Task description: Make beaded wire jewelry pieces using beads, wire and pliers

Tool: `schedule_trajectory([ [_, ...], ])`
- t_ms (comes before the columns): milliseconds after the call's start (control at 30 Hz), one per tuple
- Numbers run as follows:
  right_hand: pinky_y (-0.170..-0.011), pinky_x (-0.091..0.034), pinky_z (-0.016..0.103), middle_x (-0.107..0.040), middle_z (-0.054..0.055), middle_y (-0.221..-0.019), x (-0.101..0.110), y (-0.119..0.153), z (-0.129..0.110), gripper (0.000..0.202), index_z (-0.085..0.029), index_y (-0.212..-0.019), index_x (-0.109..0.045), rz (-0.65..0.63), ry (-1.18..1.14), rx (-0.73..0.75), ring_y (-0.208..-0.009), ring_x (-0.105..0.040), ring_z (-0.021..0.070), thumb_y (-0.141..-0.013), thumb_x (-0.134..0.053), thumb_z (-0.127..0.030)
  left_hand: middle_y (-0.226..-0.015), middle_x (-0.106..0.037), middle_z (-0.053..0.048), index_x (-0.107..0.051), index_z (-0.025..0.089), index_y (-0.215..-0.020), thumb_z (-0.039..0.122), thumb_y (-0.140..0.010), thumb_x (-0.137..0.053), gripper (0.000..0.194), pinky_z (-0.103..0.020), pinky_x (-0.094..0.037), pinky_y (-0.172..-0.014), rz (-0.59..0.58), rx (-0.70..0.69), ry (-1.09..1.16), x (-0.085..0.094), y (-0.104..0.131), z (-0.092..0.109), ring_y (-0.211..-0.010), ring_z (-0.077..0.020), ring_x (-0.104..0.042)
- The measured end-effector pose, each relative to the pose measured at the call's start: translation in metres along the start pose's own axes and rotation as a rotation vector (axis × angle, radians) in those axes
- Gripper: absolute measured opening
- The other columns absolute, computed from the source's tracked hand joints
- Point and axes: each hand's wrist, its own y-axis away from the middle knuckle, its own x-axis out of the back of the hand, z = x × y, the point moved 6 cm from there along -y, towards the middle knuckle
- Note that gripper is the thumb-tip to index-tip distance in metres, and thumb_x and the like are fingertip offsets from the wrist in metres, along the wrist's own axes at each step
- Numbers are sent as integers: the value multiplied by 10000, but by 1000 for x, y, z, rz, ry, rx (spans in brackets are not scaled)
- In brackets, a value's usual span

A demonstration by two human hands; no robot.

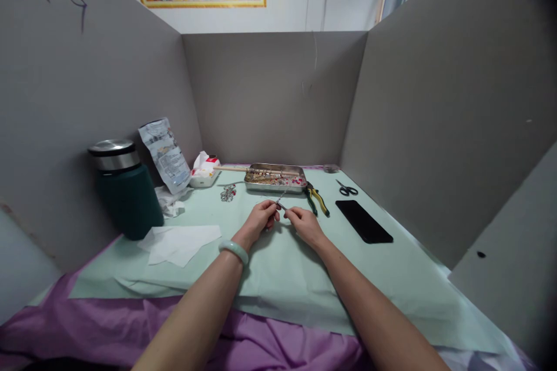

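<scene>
My left hand (260, 219), with a pale green bangle (234, 251) on its wrist, pinches a thin wire-like strand (282, 195) whose end sticks up past the fingertips. Facing it, my right hand (306, 225) closes on a slim, dark metal tool (281, 206); its tip meets the left fingertips. The tool is too small to name for certain. Just beyond both hands stands a shallow metal tray (275, 188) holding many small red, gold and silver beads or findings. A small silver chain (228, 192) lies left of the tray.
Yellow-and-green pliers (319, 202), scissors (347, 188) and a black phone (364, 221) lie to the right. On the left are a dark green flask (128, 200), a pouch (165, 155), a tissue box (204, 178) and white paper (181, 244). Grey panels (274, 98) enclose the table.
</scene>
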Motion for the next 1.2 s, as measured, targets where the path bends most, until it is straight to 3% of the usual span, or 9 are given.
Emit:
schedule_trajectory([
  [800,-639,-367,241,-693,45,-754,0,0,0,293,-211,-752,-688,116,216,45,-723,-597,178,-852,-452,-354,-505,-515,46,-576,129,-760,221,-782,-482,134,-186,-253,-316,96,16,-165,1,-5,-4,-300,-44,-352],
  [1200,-624,-375,235,-685,30,-762,-3,-1,1,315,-206,-785,-692,43,178,60,-720,-583,172,-862,-434,-370,-519,-515,41,-572,136,-750,314,-782,-518,189,-179,-282,-334,110,9,-122,6,-2,-1,-327,-35,-333],
])
